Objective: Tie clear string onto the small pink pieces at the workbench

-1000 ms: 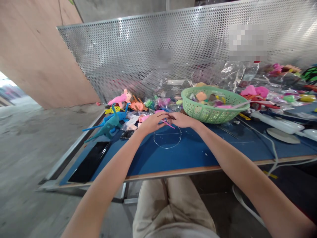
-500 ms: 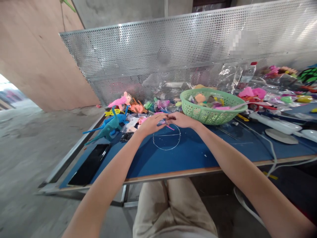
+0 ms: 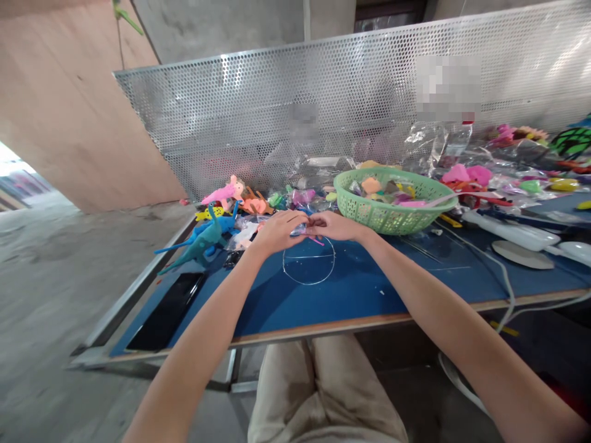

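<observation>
My left hand (image 3: 277, 231) and my right hand (image 3: 335, 225) meet over the blue table (image 3: 351, 289), fingers pinched together. Between the fingertips sits a small clear packet with a pink and blue toy (image 3: 302, 231) in it; a thin pink piece sticks out below. Just under the hands a white circle (image 3: 308, 261) is drawn on the tabletop. A green plastic basket (image 3: 392, 200) of small coloured toys stands right beside my right hand.
Teal and blue dinosaur toys (image 3: 205, 234), a pink toy (image 3: 224, 192) and bagged toys lie at the back left. A perforated metal screen (image 3: 300, 111) closes off the rear. White tools (image 3: 512, 232), a cable and more bagged toys fill the right. A black phone (image 3: 164, 304) lies at the left edge.
Both hands stay pinched on the small packet, shifting only slightly. The view has tilted up a little, so the table sits lower in frame.
</observation>
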{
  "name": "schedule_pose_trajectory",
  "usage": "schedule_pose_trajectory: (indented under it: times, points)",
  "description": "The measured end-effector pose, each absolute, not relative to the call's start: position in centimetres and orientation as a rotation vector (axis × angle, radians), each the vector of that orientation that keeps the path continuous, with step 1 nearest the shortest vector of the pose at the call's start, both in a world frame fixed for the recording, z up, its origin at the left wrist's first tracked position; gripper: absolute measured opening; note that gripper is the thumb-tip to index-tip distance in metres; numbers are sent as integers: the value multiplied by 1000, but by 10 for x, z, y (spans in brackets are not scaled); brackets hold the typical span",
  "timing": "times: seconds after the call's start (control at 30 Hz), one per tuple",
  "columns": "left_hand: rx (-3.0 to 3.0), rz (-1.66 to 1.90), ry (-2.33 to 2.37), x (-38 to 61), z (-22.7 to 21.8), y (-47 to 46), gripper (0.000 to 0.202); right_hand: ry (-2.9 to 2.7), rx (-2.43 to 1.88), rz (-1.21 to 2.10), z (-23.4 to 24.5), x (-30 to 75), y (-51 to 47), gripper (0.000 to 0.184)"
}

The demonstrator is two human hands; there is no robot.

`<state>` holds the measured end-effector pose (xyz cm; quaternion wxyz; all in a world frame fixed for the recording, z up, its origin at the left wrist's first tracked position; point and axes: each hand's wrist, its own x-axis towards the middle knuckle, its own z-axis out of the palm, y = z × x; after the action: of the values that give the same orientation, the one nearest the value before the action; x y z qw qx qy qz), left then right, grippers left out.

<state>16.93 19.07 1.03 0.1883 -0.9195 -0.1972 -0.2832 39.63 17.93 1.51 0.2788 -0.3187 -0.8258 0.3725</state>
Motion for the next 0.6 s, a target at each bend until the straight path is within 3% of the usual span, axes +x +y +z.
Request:
schedule_pose_trajectory:
  times: [0.37, 0.5, 0.6]
  points:
    - [-2394, -824, -739, 169, 18, 181, 23, -2117, -878, 679, 18, 389, 168, 20]
    - [-2327, -856, -793, 169, 17, 182, 24, -1932, -866, 707, 11, 383, 173, 30]
    - [-2311, -893, -800, 169, 15, 183, 25, -1871, -936, 754, 8, 378, 176, 23]
